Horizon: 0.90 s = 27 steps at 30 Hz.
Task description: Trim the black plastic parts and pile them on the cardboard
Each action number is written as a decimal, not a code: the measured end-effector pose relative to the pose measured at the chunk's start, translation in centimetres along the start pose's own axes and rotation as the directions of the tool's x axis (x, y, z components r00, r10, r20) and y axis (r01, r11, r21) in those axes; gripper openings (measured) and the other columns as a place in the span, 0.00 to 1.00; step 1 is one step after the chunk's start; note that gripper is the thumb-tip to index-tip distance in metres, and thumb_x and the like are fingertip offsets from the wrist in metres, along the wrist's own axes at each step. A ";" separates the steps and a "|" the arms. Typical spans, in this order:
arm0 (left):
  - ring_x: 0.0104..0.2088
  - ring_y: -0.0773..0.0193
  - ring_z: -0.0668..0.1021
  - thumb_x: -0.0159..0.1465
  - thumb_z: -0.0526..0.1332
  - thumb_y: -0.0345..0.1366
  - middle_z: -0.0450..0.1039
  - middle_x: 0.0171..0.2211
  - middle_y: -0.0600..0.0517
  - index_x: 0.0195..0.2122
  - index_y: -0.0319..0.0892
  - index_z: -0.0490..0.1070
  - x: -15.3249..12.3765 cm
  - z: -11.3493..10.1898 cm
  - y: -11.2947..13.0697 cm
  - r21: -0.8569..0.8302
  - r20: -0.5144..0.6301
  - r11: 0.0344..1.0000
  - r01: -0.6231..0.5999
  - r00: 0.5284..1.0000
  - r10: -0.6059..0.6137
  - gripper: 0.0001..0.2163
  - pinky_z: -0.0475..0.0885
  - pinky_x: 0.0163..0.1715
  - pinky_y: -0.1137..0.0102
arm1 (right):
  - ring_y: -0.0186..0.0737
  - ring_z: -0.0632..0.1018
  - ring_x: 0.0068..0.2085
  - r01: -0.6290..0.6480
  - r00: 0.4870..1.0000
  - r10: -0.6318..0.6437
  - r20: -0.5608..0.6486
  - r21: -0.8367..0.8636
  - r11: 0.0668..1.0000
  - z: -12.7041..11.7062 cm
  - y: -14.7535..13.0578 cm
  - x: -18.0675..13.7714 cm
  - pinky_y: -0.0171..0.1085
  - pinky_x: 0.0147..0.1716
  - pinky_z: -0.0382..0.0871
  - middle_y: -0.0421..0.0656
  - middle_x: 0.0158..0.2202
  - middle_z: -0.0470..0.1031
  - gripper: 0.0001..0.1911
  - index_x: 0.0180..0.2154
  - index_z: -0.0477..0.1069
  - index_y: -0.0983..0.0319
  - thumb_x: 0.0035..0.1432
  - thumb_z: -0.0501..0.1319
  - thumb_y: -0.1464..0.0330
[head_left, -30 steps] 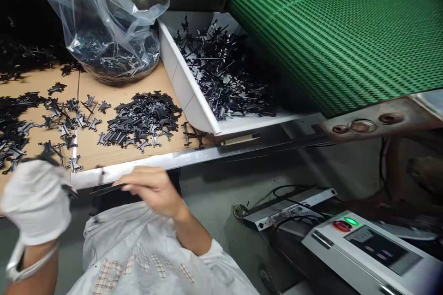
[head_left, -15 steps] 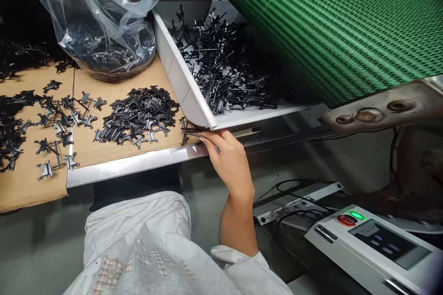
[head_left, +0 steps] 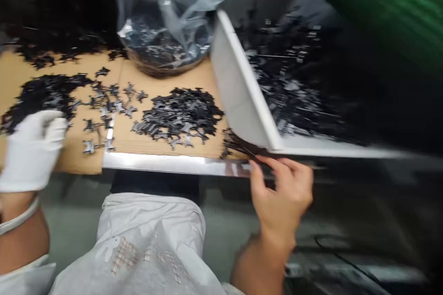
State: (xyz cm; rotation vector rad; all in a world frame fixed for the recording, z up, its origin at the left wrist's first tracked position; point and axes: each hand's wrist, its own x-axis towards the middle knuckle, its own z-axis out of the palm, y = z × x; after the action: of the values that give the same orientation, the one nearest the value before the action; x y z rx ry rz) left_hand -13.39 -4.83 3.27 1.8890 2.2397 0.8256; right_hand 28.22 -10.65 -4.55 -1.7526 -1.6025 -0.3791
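Note:
The picture is blurred by head motion. My right hand (head_left: pixel 282 189), bare, sits at the metal table edge (head_left: pixel 173 164) under the near corner of the white tray (head_left: pixel 242 97), fingers curled onto thin black plastic sprue pieces (head_left: pixel 242 146) there. My left hand (head_left: pixel 32 150), in a white glove, rests on the brown cardboard (head_left: pixel 145 140) at the left, beside a heap of small black plastic parts (head_left: pixel 41 94). Its fingers look bent down, and I see nothing held. Another pile of black parts (head_left: pixel 182 115) lies in the middle of the cardboard.
The white tray holds several black sprues (head_left: pixel 294 87). A clear plastic bag of black parts (head_left: pixel 166 32) stands behind the cardboard. A green conveyor belt (head_left: pixel 394 4) slopes at the upper right. A white cloth (head_left: pixel 148 244) covers my lap.
The view has swung right to left. My right hand moved from my lap to the tray corner and stays there. My gloved left hand left the view and is back on the cardboard.

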 end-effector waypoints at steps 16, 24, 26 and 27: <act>0.46 0.50 0.76 0.69 0.40 0.39 0.74 0.44 0.38 0.48 0.37 0.69 -0.3 6.1 0.5 0.279 0.163 0.960 0.021 0.984 -0.069 0.20 0.68 0.46 0.60 | 0.42 0.77 0.34 0.229 0.948 -0.297 0.112 0.407 0.884 2.8 -14.0 0.4 0.39 0.31 0.72 0.48 0.34 0.77 0.10 0.47 0.69 0.59 0.63 0.56 0.71; 0.41 0.49 0.74 0.65 0.43 0.33 0.71 0.37 0.39 0.34 0.41 0.66 0.0 7.6 1.0 0.366 0.128 0.926 -0.090 0.991 0.046 0.13 0.67 0.42 0.59 | 0.43 0.79 0.37 0.216 0.698 -0.451 0.556 0.437 0.873 9.9 -26.4 2.7 0.36 0.27 0.68 0.47 0.39 0.75 0.11 0.43 0.65 0.63 0.70 0.46 0.69; 0.42 0.48 0.74 0.65 0.44 0.33 0.71 0.38 0.39 0.35 0.41 0.66 -0.2 7.7 0.9 0.312 0.092 0.947 -0.079 0.994 0.053 0.12 0.67 0.43 0.59 | 0.41 0.78 0.39 0.257 0.698 -0.488 0.524 0.453 0.853 9.8 -25.7 2.8 0.35 0.29 0.67 0.46 0.39 0.75 0.10 0.41 0.65 0.61 0.69 0.46 0.72; 0.41 0.49 0.74 0.66 0.44 0.34 0.71 0.38 0.40 0.35 0.41 0.66 -0.3 7.7 0.9 0.254 0.055 0.966 -0.044 0.998 0.031 0.12 0.67 0.42 0.59 | 0.40 0.78 0.40 0.282 0.700 -0.514 0.496 0.469 0.837 9.5 -25.2 2.7 0.35 0.29 0.66 0.45 0.40 0.75 0.10 0.41 0.65 0.61 0.69 0.46 0.73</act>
State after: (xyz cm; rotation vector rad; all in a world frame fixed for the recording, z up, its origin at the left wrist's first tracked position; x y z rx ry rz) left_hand -9.34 -2.46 -2.92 2.0388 2.3843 0.5066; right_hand 2.39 -3.12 -1.72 -1.2704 -2.3611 0.3246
